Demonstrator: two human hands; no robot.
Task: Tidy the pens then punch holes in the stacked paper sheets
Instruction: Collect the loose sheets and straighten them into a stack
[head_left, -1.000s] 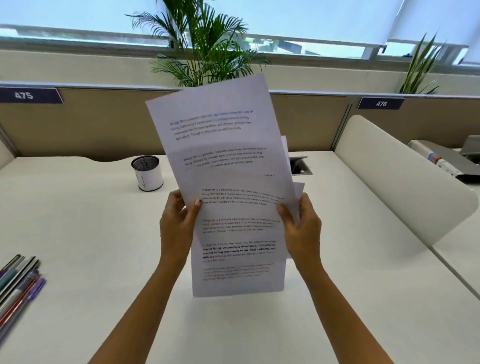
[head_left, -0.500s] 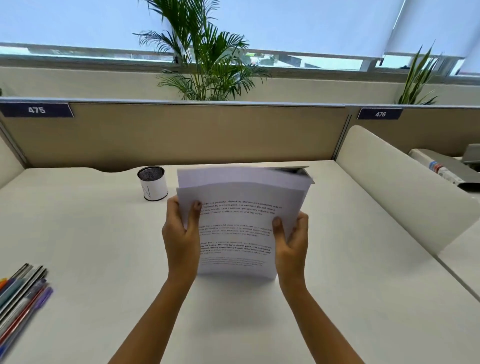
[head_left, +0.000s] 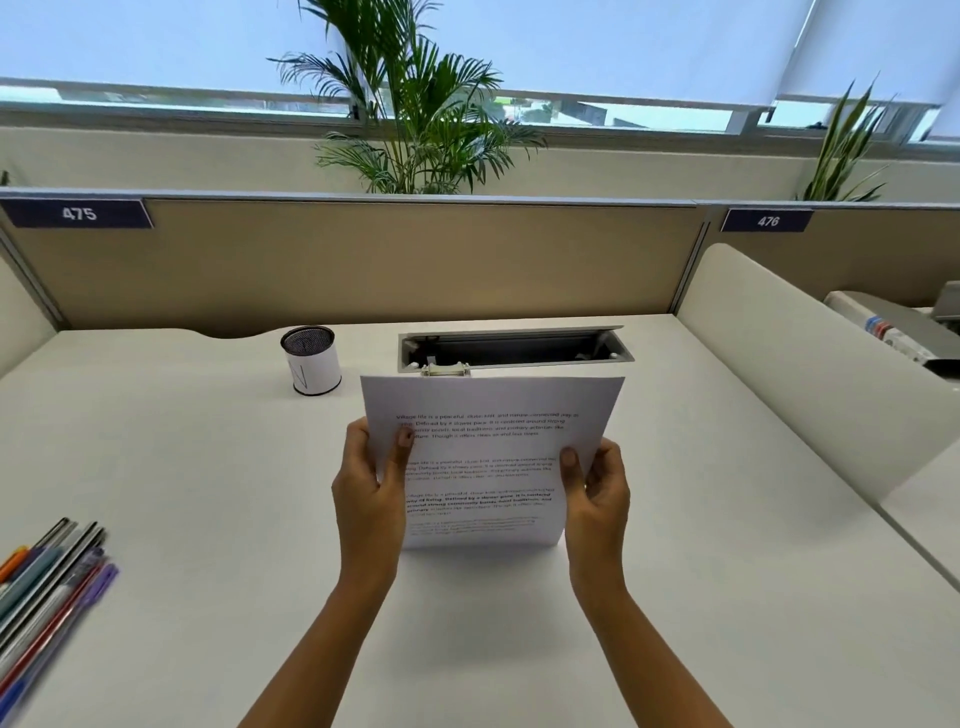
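Holding the stack of white printed paper sheets (head_left: 493, 447) upright above the white worktop (head_left: 208, 467), left hand (head_left: 369, 499) and right hand (head_left: 597, 499) each clamp a side edge; an uneven grip could let sheets slip askew.

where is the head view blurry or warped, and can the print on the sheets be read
Head view: the pens at the left edge smear toward the corner; the partition top bows slightly from wide-angle distortion; print on the paper sheets is soft, only partly legible.
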